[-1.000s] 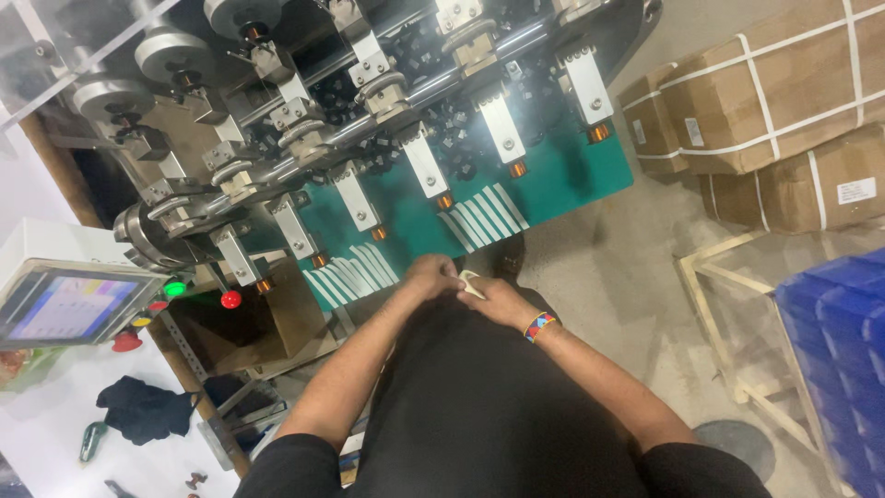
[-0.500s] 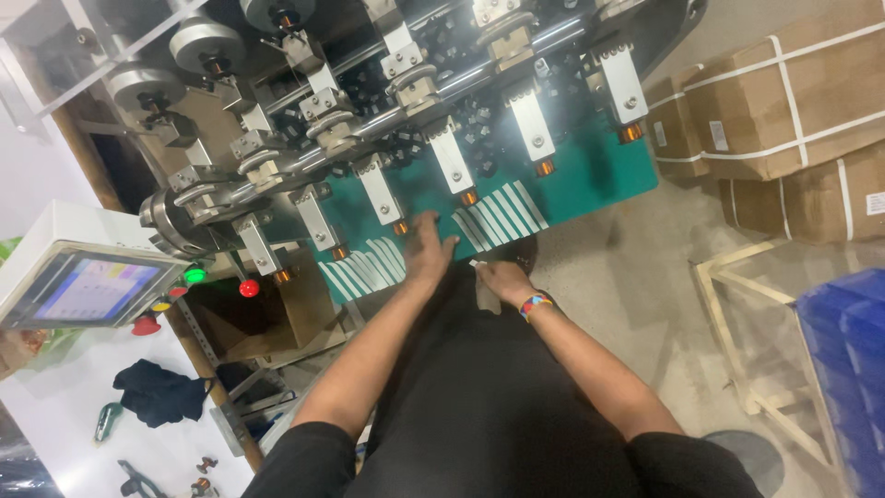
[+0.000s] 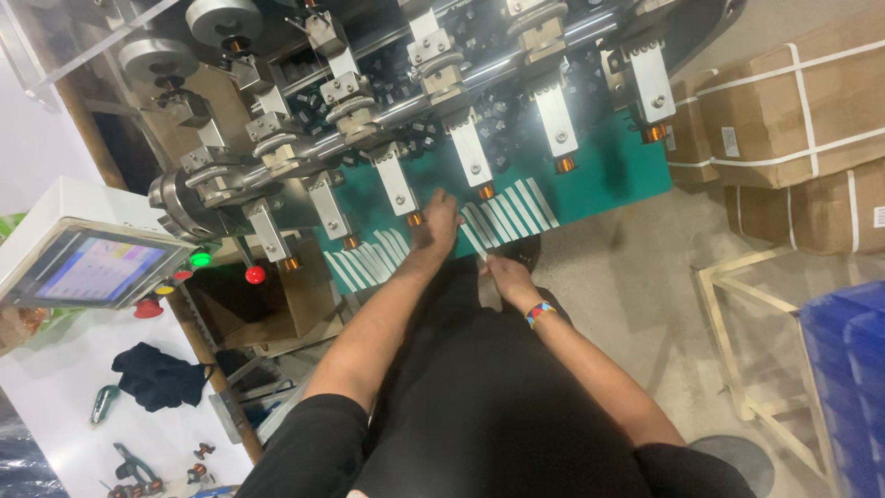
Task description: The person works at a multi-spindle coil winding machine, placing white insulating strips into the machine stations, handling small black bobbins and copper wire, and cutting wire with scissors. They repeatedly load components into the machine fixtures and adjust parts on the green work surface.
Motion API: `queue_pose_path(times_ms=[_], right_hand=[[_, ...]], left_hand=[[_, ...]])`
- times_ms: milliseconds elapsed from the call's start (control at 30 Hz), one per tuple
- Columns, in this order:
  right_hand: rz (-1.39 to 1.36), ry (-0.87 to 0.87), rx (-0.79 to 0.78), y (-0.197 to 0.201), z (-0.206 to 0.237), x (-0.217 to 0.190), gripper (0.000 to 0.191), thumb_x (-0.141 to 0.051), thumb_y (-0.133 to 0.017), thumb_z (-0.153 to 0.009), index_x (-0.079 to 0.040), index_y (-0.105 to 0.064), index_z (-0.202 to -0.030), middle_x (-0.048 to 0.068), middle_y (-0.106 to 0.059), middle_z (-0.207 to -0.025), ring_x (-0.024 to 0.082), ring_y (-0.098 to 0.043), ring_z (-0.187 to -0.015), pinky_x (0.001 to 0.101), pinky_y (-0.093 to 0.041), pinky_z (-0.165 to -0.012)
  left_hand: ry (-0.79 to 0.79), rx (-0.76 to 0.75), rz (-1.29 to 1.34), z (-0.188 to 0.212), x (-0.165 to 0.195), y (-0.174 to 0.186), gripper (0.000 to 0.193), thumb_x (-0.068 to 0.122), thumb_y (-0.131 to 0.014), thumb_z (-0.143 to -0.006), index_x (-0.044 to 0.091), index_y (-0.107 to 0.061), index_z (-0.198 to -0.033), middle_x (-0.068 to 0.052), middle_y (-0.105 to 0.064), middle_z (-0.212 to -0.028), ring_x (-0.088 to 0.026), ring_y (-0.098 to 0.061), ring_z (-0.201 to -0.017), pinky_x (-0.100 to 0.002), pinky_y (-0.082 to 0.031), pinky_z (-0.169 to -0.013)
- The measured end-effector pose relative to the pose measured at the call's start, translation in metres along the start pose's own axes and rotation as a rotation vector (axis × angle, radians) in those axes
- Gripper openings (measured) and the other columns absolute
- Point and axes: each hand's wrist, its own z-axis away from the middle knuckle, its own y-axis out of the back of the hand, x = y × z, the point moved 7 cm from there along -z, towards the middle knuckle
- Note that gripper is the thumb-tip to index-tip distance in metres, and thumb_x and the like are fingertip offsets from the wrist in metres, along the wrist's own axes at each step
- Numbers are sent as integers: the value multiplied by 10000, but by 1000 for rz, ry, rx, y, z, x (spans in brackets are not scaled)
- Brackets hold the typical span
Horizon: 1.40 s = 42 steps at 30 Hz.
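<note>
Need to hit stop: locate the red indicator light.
Head view, left side: the red light sits beside the green light, right of the touchscreen panel.

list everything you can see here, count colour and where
green panel: one, green with white stripes, front of machine
metal arms: several, silver, in a row above the panel
touchscreen: one, white casing, left
round lamps: green, red, yellow, beside the screen
cardboard boxes: a few, brown, white straps, right
blue crate: one, lower right
dark cloth: one, white table, lower left
left hand: at the panel under an arm
right hand: holds a small white piece, bright wristband
</note>
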Motion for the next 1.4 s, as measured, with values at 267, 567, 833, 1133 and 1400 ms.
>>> queue_pose_path(times_ms=[267, 567, 833, 1133, 1400], right_hand=[[364, 283, -88, -16, 3, -35, 444, -449, -639, -966, -67, -698, -1185, 208, -733, -945, 366, -686, -869, 434, -526, -777], [-186, 17, -184, -18, 39, -8, 453, -456, -487, -1049, -74, -733, -1043, 18, -575, -657, 138, -556, -606, 324, -457, -576], [174, -141, -85, -28, -11, -1, 537, -457, -488, -1090, -34, -803, -990, 129, -729, -768, 194, -674, -699, 325, -498, -713], [96, 210, -228, -58, 49, -36, 408, -398, -608, -968, -60, -689, -1181, 80, -702, -836, 154, -639, -683, 343, -525, -651], [-64, 63, 110, -37, 9, -6, 483, -399, -516, -1034, -1, -782, -965, 130, -704, -765, 200, -660, -700, 352, -522, -695]], left_hand=[[45, 77, 224, 63, -11, 14, 591, 245, -852, -747, 4, -592, -1219, -188, -639, -1122, -398, -660, -981, -469, -540, -817], [24, 12, 156, 52, -18, 3, 182, 183, -752, -892, 35, -658, -845, -148, -687, -953, -351, -682, -878, -483, -545, -762], [-62, 144, 184, 21, -21, 14, 526, 218, -785, -855, -60, -589, -1256, -248, -669, -1188, -419, -647, -1043, -481, -535, -866], [139, -622, 302, 88, -49, -21, 339, 306, -836, -767, 27, -709, -913, -234, -729, -907, -412, -715, -832, -489, -554, -712], [50, -109, 407, 13, -38, 3, 124, 124, -601, -982, 54, -638, -886, -116, -715, -830, -281, -774, -805, -410, -593, -708]])
